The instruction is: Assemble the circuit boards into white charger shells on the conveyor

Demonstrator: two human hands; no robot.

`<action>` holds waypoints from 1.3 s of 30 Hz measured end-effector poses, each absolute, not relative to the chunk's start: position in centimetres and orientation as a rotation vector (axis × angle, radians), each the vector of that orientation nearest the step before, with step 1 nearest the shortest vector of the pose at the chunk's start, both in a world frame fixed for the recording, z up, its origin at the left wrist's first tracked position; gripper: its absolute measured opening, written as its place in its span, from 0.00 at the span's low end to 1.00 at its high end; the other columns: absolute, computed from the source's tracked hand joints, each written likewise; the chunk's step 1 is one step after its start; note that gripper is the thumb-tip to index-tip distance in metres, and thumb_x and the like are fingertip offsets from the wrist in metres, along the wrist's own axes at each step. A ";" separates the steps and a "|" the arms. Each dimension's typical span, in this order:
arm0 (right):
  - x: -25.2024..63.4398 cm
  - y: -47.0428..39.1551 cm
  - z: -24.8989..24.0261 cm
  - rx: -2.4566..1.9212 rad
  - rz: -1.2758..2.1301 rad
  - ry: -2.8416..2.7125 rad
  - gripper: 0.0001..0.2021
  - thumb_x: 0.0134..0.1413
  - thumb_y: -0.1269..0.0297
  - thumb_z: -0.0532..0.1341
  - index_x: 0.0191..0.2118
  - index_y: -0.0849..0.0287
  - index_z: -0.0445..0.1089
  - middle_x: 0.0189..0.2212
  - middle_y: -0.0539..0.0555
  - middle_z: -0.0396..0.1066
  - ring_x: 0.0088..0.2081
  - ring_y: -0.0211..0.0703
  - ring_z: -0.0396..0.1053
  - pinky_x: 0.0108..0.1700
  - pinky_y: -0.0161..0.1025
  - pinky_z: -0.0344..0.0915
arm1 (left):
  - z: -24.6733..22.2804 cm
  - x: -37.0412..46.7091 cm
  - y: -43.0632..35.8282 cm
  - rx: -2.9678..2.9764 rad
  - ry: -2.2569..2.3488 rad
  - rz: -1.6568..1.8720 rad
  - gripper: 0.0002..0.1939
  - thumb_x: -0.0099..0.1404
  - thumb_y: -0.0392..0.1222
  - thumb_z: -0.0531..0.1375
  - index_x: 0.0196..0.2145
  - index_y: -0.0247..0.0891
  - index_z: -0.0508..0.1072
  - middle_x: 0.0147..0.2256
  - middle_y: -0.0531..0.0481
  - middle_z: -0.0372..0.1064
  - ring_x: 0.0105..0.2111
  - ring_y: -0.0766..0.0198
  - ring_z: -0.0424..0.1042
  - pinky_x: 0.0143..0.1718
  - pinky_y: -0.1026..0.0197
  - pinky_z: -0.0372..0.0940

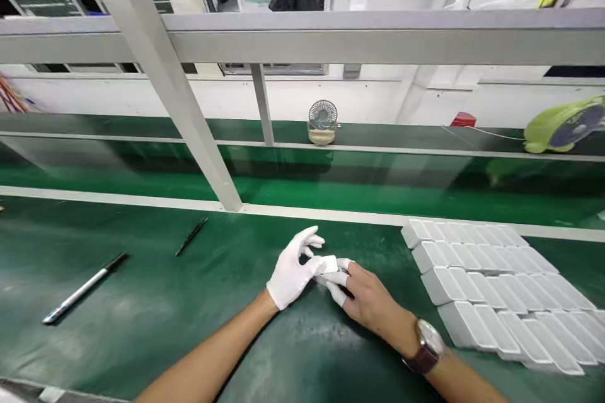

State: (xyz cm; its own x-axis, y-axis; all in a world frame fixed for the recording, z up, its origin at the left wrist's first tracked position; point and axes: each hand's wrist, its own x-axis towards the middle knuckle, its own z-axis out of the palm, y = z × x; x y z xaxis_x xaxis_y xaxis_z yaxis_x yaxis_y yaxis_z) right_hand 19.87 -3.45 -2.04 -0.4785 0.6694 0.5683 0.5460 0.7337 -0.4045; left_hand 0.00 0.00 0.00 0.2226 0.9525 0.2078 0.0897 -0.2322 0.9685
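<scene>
Both hands meet over the green work surface at the middle of the head view. A small white rectangular piece (329, 264) is pinched between them. My left hand (293, 270), in a white glove, grips it with the thumb over the near side; its index finger is raised. My right hand (362, 292) has white finger cots on several fingers and holds the piece's right end. Part of the piece is hidden by the fingers, so its exact kind does not show. A watch (425, 346) sits on the right wrist.
Rows of white boxlike pieces (496, 289) stand at the right. A marker pen (85, 288) and dark tweezers (191, 236) lie at the left. A slanted metal post (179, 100) meets the white rail (331, 216); a small fan (322, 122) stands behind.
</scene>
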 end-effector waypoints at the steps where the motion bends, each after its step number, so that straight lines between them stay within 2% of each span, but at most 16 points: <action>1: 19.9 -3.5 -2.3 -0.911 0.210 -2.187 0.13 0.62 0.73 0.59 0.51 0.57 0.70 0.41 0.61 0.69 0.42 0.50 0.72 0.42 0.48 0.75 | 0.2 0.0 0.0 1.537 1.015 1.129 0.27 0.66 0.45 0.60 0.60 0.37 0.63 0.47 0.43 0.71 0.39 0.61 0.71 0.42 0.57 0.67; 5: 20.0 -3.8 -3.0 -0.921 0.180 -2.178 0.14 0.62 0.73 0.58 0.52 0.57 0.69 0.45 0.62 0.69 0.45 0.51 0.72 0.43 0.49 0.75 | 0.8 0.0 -0.2 1.556 1.047 1.076 0.18 0.71 0.47 0.54 0.54 0.37 0.69 0.41 0.46 0.74 0.39 0.61 0.72 0.44 0.57 0.67; 10: 20.3 -4.0 -2.4 -0.938 0.130 -2.159 0.18 0.64 0.70 0.59 0.58 0.56 0.65 0.50 0.62 0.69 0.49 0.52 0.72 0.48 0.48 0.74 | 1.2 -0.2 -0.5 1.708 1.089 1.065 0.17 0.74 0.47 0.49 0.52 0.39 0.71 0.41 0.48 0.75 0.40 0.61 0.73 0.47 0.56 0.66; 12: 20.5 -3.9 -2.2 -0.916 0.122 -2.104 0.21 0.63 0.69 0.61 0.60 0.57 0.61 0.51 0.62 0.70 0.50 0.51 0.72 0.49 0.48 0.74 | 1.3 -0.1 -0.6 1.757 1.078 1.041 0.17 0.73 0.46 0.51 0.54 0.40 0.69 0.42 0.47 0.74 0.41 0.60 0.73 0.48 0.55 0.66; 16: 20.9 -3.6 -2.3 -0.894 0.098 -2.031 0.23 0.61 0.68 0.64 0.59 0.59 0.60 0.47 0.61 0.72 0.47 0.50 0.72 0.48 0.48 0.74 | 1.5 0.3 -0.6 1.839 1.149 0.966 0.24 0.62 0.42 0.64 0.56 0.41 0.68 0.43 0.48 0.73 0.41 0.59 0.73 0.47 0.54 0.67; 22: 21.2 -3.6 -3.1 -0.932 0.119 -2.044 0.23 0.61 0.65 0.64 0.59 0.60 0.60 0.44 0.61 0.72 0.44 0.51 0.72 0.44 0.47 0.74 | 1.1 -0.1 -0.3 1.776 1.034 1.046 0.14 0.69 0.41 0.57 0.51 0.40 0.72 0.37 0.49 0.73 0.37 0.62 0.71 0.43 0.57 0.66; 26: 21.2 -3.6 -2.8 -0.946 0.124 -2.070 0.22 0.63 0.62 0.63 0.59 0.61 0.60 0.43 0.60 0.71 0.43 0.50 0.71 0.43 0.48 0.73 | 1.0 0.1 -0.2 1.549 1.013 1.094 0.14 0.68 0.41 0.59 0.49 0.37 0.73 0.34 0.48 0.73 0.33 0.63 0.69 0.39 0.58 0.66; 33: 21.1 -3.7 -1.8 -0.960 0.115 -2.103 0.15 0.63 0.60 0.62 0.52 0.60 0.65 0.42 0.59 0.71 0.39 0.49 0.71 0.40 0.47 0.72 | 1.1 0.8 -0.1 1.363 0.969 1.115 0.13 0.66 0.41 0.60 0.48 0.35 0.73 0.33 0.48 0.73 0.30 0.64 0.67 0.32 0.61 0.63; 39: 21.1 -3.9 -2.1 -0.993 0.171 -2.194 0.19 0.64 0.58 0.61 0.58 0.57 0.65 0.49 0.61 0.68 0.44 0.52 0.70 0.45 0.50 0.72 | 0.8 0.6 0.0 1.393 0.933 1.110 0.15 0.67 0.43 0.60 0.50 0.36 0.71 0.32 0.49 0.71 0.29 0.66 0.65 0.33 0.61 0.61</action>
State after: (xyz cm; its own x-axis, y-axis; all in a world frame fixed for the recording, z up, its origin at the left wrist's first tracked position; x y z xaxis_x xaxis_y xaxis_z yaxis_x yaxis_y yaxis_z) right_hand 21.07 -3.93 -2.15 -0.4516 0.7000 0.5532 0.6057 0.6958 -0.3860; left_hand 0.62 -0.01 0.80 0.2582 0.9579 0.1256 -0.0415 -0.1189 0.9920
